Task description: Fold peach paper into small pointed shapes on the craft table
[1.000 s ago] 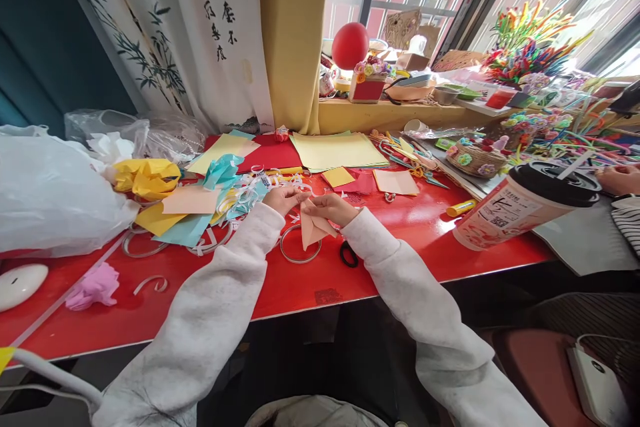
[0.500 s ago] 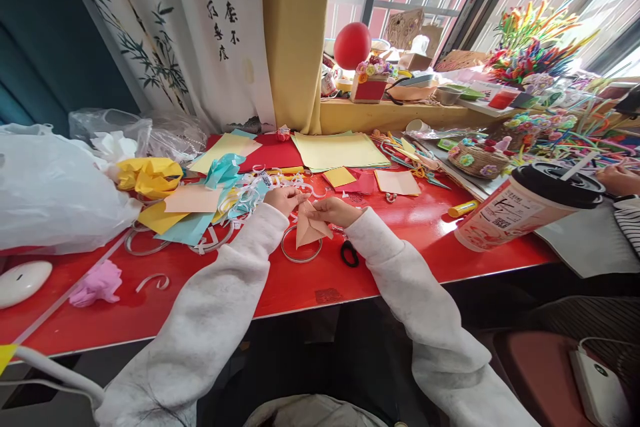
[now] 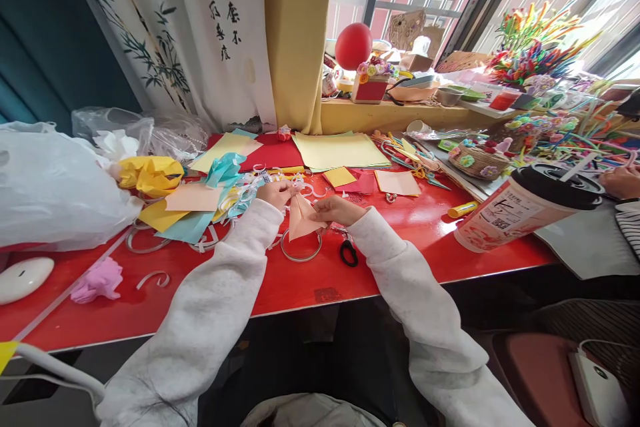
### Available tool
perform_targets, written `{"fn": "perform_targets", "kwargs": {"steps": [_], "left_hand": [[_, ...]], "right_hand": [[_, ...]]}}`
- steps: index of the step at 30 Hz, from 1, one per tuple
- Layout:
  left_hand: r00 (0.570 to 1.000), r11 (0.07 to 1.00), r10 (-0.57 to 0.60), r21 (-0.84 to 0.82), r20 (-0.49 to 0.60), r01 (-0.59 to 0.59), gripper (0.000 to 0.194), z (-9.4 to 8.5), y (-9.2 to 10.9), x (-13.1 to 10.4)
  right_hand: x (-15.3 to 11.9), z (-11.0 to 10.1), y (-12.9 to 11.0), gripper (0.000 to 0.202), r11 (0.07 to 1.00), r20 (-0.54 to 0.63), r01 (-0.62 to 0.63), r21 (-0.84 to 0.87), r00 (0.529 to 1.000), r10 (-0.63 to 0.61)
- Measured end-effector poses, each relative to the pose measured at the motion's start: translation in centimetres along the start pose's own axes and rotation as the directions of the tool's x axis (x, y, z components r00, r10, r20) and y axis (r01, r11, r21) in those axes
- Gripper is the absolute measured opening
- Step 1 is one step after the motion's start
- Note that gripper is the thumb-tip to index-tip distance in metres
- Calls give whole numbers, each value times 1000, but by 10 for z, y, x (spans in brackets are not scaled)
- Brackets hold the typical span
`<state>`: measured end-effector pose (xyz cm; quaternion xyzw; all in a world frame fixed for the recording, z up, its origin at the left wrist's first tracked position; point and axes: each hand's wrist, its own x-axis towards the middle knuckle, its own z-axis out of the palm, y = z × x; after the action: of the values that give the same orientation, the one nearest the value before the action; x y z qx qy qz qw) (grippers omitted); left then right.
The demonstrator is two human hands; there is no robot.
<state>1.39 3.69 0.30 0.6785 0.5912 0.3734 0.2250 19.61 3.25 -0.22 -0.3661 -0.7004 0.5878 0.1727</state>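
Observation:
A folded peach paper (image 3: 301, 218) is held up between my hands over the red table (image 3: 295, 287). My left hand (image 3: 276, 193) pinches its upper tip. The fingers of my right hand (image 3: 338, 211) are closed on its right edge. Below the paper, a thin metal ring (image 3: 301, 257) lies on the table, partly covered by it. Scissors with black handles (image 3: 349, 253) rest just right of the ring. Curled white paper strips (image 3: 250, 188) are heaped beyond my left hand.
Plastic bag (image 3: 55, 193), pink crumpled paper (image 3: 98, 280) and coloured sheets (image 3: 193, 197) lie left. Paper squares (image 3: 397, 183) are behind my right hand. A tall cup (image 3: 520, 210) leans at the right, near another person's hand (image 3: 620, 181).
My left hand has shifted slightly left with the paper's tip. The peach paper has turned and lifted a little, and its shape looks narrower. My right hand has barely moved.

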Motion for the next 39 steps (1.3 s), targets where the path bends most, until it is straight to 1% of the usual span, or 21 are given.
{"fn": "perform_targets", "kwargs": {"steps": [2,4,6,8,10,13,15,17,19,20,22,24,26,28,30,32,35,39], "left_hand": [[1000,1000,-13,-3,-2,13,42,-1,-2,1],[1000,1000,-24,-19,-1,24,42,0,-2,1],[1000,1000,-13,-14,-7,13,41,2,-1,1],[1000,1000,16,-6,2,-16,39,5,2,-1],[998,998,45,-38,35,-43,38,8,6,-3],[989,979,113,-179,101,-93,34,11,8,-5],[980,945,174,-298,100,-137,35,10,8,-5],[967,902,235,-394,99,-179,42,7,7,-5],[941,876,299,-437,158,-205,36,3,7,-5],[922,875,328,-435,208,-213,32,1,8,-6],[878,880,378,-409,294,-242,26,-1,10,-7],[845,870,430,-396,319,-294,25,-3,12,-8],[823,850,476,-400,310,-341,24,-3,13,-8],[817,841,497,-394,292,-371,24,-4,13,-7],[821,844,495,-382,283,-377,26,-6,12,-6],[833,846,485,-383,265,-371,27,-7,12,-5],[849,833,475,-430,231,-349,28,-8,12,-4],[849,815,476,-478,228,-328,30,-6,11,-4]], "right_hand": [[-1,-1,0,32,998,55,7,70,998,-10],[-2,0,-2,35,996,97,16,90,995,-25],[-3,1,-4,37,993,81,43,109,995,-52],[-1,3,-5,37,985,-5,69,160,998,-69],[1,4,-4,36,972,-94,78,222,994,-58],[4,4,-1,29,963,-188,97,252,981,-50],[4,1,-2,29,950,-283,129,284,958,-46],[1,-2,-5,29,921,-402,188,341,915,-38],[-3,-5,-8,30,895,-477,242,376,878,-37],[-4,-5,-10,31,892,-483,254,374,874,-46],[-6,-5,-11,32,909,-445,238,342,893,-66],[-6,-4,-11,33,932,-402,208,296,912,-76],[-6,-2,-11,32,942,-393,202,269,916,-84],[-6,-1,-11,32,933,-393,219,287,915,-94],[-8,-2,-13,31,910,-377,240,337,920,-103],[-10,-4,-14,32,887,-337,238,395,936,-102],[-11,-7,-15,31,872,-282,210,442,955,-87],[-9,-6,-13,27,864,-319,224,451,944,-78]]}}
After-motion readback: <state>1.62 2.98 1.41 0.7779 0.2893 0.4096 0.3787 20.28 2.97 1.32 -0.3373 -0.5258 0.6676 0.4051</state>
